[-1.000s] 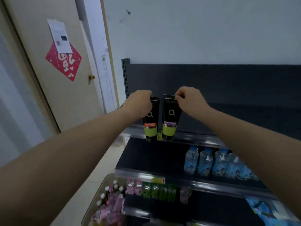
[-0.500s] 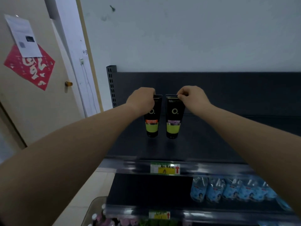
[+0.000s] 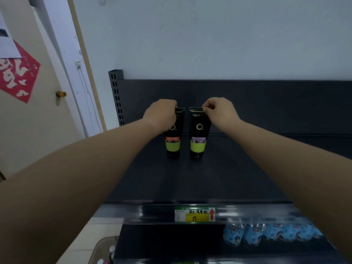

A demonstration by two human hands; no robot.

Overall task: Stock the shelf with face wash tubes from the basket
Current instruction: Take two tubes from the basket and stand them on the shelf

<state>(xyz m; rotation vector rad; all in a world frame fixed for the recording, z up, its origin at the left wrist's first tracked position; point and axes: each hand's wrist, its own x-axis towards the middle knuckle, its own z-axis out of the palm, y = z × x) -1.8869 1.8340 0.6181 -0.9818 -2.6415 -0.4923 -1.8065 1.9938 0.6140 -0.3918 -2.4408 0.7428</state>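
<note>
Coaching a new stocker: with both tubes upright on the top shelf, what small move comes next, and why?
Probably let go. The left hand holds the top of the left tube, the right hand that of the right tube; both seem to stand cap-down on the shelf.

Both bare arms stretch forward and converge, palms turned down. The left hand [image 3: 161, 115] curls round the top of a black-and-lime plastic tube with an orange band [image 3: 173, 142]. The right hand [image 3: 219, 111] pinches the top edge of a black-and-lime plastic tube with a purple band [image 3: 198, 143].

head cam | wide-angle | facing forward and down onto top shelf [image 3: 190, 180] | close range | single view
</note>
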